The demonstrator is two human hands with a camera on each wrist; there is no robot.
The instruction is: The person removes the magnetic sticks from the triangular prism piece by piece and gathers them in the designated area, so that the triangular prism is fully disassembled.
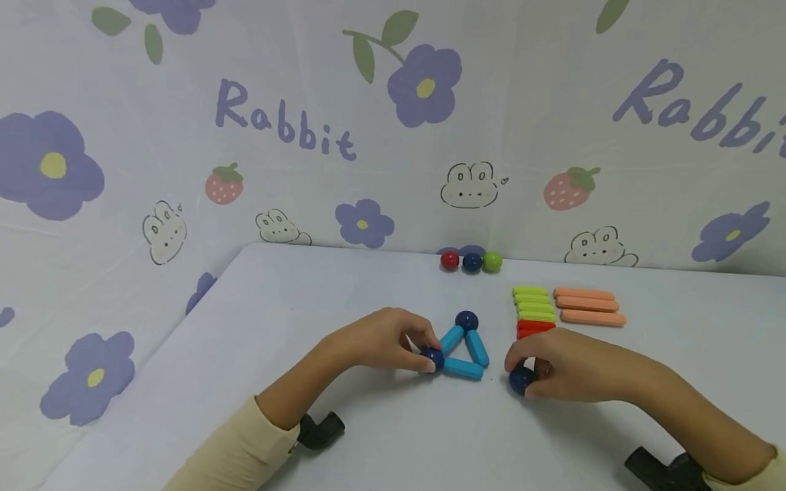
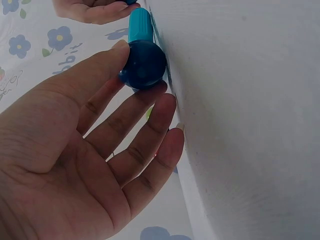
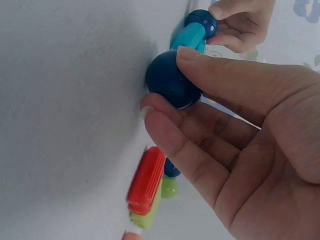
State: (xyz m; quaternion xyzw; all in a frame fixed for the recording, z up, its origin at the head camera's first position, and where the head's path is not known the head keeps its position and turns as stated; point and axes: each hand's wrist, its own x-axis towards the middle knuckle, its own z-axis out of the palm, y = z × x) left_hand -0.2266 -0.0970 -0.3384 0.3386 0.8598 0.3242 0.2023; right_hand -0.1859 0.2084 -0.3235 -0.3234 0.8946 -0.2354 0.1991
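Observation:
On the white table, three light-blue rods [image 1: 463,369] lie in a triangle. A dark blue ball [image 1: 467,320] sits at its far corner. My left hand [image 1: 383,341] pinches another dark blue ball [image 2: 143,65] at the triangle's left corner, thumb on one side and fingers on the other. A third dark blue ball [image 3: 172,80] is pinched between the thumb and fingers of my right hand [image 1: 580,368], low over the table and apart from the triangle's right corner, where two rod ends meet without a ball.
Behind my right hand lie red rods [image 1: 535,326], yellow-green rods [image 1: 531,300] and three orange rods [image 1: 589,305]. Near the back edge stand a red ball [image 1: 449,260], a dark blue ball [image 1: 472,262] and a green ball [image 1: 492,261]. A printed cloth [image 1: 522,136] hangs behind the table.

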